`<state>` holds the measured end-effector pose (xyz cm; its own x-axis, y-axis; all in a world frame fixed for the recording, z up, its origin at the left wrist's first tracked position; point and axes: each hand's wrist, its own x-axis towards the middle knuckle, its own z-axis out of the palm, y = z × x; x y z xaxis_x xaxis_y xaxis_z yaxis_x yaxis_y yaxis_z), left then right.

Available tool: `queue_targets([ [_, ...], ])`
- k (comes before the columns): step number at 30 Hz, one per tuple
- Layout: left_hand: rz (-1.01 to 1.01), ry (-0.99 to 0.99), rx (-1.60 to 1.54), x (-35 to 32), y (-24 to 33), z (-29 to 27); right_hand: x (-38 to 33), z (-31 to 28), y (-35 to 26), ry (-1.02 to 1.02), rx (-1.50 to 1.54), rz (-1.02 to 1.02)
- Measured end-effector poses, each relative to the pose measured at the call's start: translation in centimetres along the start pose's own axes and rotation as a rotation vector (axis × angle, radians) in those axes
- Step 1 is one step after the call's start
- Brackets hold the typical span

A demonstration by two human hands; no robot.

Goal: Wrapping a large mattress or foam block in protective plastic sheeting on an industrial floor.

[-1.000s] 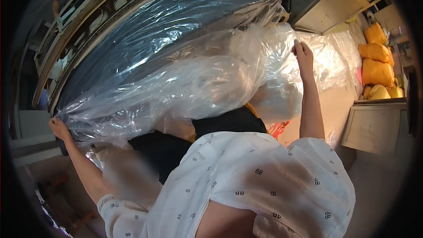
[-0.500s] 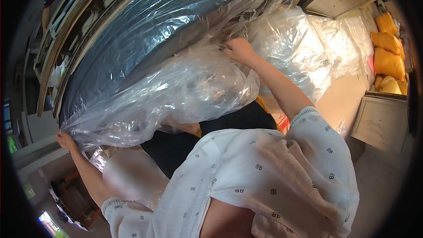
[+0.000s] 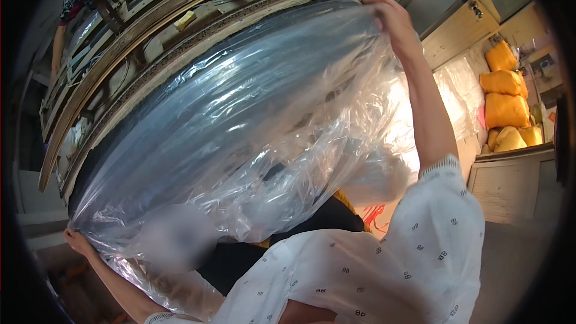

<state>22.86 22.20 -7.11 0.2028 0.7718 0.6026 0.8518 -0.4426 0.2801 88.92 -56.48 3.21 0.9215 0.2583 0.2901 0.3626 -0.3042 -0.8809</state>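
The clear sheet (image 3: 240, 108) stretches across the middle of the frame. At lower left, the left hand (image 3: 78, 243) pinches one end between closed fingers; at upper right, the right hand (image 3: 393, 21) curls its fingers around the other.

Left grip (image 3: 78, 242) and right grip (image 3: 396, 19) are clenched, wide apart.

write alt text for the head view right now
A person's left hand and right hand hold a clear plastic sheet spread between them, the left at lower left, the right at upper right. A long frame runs behind it; orange bundles are stacked at the right, and another person's arm shows at upper left.
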Motion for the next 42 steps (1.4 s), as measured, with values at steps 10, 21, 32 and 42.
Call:
queue_targets([
  [10, -0.059, 0.074, 0.042, -0.5, -1.7, -0.3, 3.3, 10.1, -0.8, 0.064, -0.723, -0.495],
  [21, -0.307, 0.076, -0.244, -1.8, -0.3, -13.4, -4.9, 10.1, 0.7, -0.314, -0.642, -0.735],
  [32, -0.486, -0.046, -0.689, -9.2, -5.9, -24.0, 2.8, 11.4, 3.5, -0.208, -0.353, -0.387],
  [42, -0.499, -0.204, -1.269, -1.1, 3.5, -17.4, 12.2, 5.5, -0.5, -0.157, 0.569, -0.058],
])
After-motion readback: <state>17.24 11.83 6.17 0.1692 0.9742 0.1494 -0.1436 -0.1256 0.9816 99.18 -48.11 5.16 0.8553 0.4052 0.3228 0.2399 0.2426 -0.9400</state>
